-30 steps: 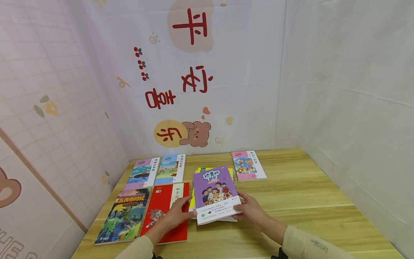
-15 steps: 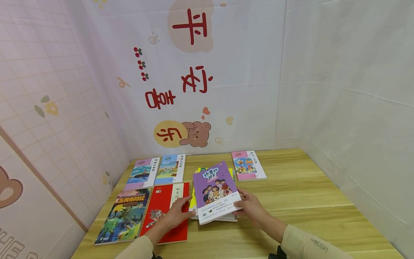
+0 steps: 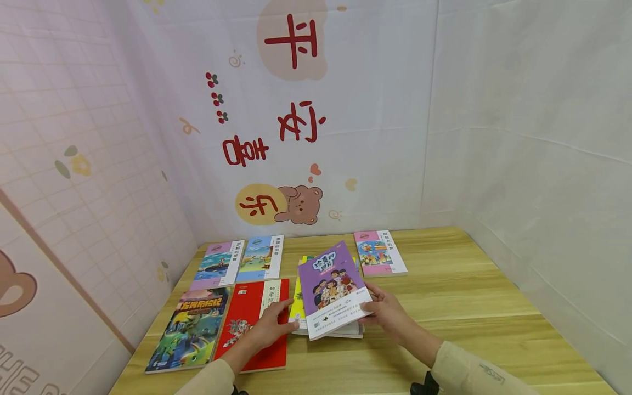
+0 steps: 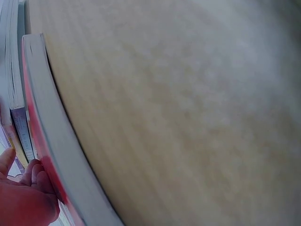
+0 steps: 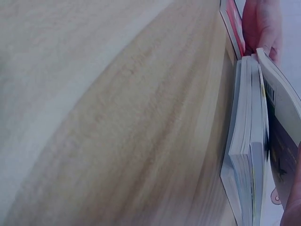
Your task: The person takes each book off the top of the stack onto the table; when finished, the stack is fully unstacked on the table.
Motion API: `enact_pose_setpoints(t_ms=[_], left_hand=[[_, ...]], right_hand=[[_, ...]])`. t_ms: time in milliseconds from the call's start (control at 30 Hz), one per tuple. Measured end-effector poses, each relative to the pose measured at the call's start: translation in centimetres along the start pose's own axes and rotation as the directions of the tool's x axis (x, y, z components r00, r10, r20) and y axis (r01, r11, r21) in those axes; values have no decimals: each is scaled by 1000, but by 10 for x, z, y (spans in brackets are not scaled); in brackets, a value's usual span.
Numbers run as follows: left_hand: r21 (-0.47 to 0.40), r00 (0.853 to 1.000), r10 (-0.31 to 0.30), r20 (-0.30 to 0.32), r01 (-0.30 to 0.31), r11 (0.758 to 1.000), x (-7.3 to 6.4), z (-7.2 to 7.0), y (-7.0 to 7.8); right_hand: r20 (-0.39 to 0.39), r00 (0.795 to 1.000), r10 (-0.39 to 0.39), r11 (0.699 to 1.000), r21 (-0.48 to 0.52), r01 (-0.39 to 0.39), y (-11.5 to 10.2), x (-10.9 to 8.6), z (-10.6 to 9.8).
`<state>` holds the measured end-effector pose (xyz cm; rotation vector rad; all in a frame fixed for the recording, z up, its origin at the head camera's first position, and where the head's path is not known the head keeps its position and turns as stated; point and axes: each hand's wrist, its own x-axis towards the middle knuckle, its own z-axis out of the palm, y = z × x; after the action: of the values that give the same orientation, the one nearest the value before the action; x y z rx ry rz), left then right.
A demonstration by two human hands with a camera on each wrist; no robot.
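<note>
My right hand [image 3: 390, 314] grips a purple picture book [image 3: 329, 282] by its lower right corner, thumb on the cover. The book is turned askew over a stack with a yellow-covered book [image 3: 298, 307] on top. In the right wrist view it slants up off the stack [image 5: 242, 122], its right edge raised. My left hand [image 3: 273, 326] lies over the edge of a red book [image 3: 247, 304], fingertips and thumb at the stack's left side. In the left wrist view its thumb [image 4: 6, 157] is extended near the spines, the other fingers bent.
Left of the red book lies a dark green comic-style book [image 3: 190, 329]. Behind are a pink-edged book [image 3: 217, 265] and a blue book [image 3: 260, 257]. Another pink book [image 3: 380, 252] lies at the back right. White printed curtains [image 3: 375, 109] border the wooden table [image 3: 454, 296].
My right hand has shifted the purple book slightly right and away from me, turning it, so more of the yellow book shows on the left. My left hand has stayed in place.
</note>
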<state>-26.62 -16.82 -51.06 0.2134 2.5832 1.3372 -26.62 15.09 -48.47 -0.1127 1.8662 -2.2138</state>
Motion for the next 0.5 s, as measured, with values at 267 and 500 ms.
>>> enact_pose_setpoints(t_ms=[267, 500], left_hand=[[0, 1000, -16, -7, 16, 1000, 0, 0, -1], [-5, 1000, -18, 0, 18, 1000, -1, 0, -2]], right_hand=[[3, 1000, -12, 1000, 8, 12, -6, 2, -11], [-29, 999, -14, 1000, 20, 15, -15, 6, -23]])
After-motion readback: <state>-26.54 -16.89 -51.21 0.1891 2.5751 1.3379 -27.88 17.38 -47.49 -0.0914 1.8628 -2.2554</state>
